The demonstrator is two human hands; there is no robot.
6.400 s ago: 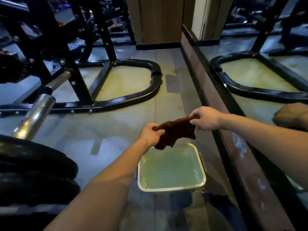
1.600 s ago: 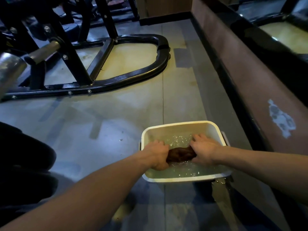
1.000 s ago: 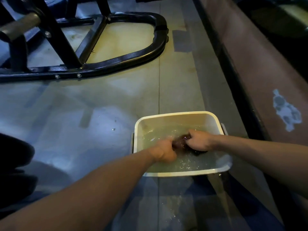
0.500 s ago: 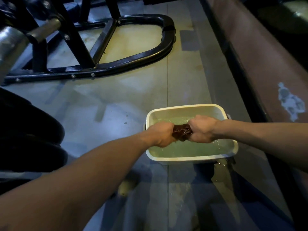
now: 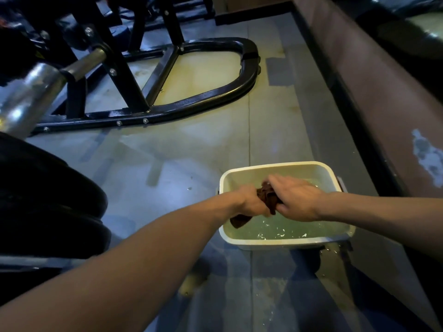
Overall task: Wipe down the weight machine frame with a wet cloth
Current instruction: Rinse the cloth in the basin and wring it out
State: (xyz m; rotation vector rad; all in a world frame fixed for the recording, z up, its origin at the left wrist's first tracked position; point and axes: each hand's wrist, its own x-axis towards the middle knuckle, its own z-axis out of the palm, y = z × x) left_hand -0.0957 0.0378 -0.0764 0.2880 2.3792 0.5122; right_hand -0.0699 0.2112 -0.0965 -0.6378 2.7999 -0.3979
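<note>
Gripping dark brown cloth (image 5: 266, 198), bunched & twisted, w/ both hands.

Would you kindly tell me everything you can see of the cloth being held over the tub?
The cloth is dark reddish-brown, looks soaked and is bunched into a twisted wad. The left hand grips one end, with a loose corner hanging below it toward the water; the right hand grips the other end. It is held above the greenish water in the white tub, inside the rim, and only the hands visibly touch it.

Dim, bluish-yellow light; glare on floor (image 5: 182, 137); edges warped, perhaps slightly blurred.
</note>
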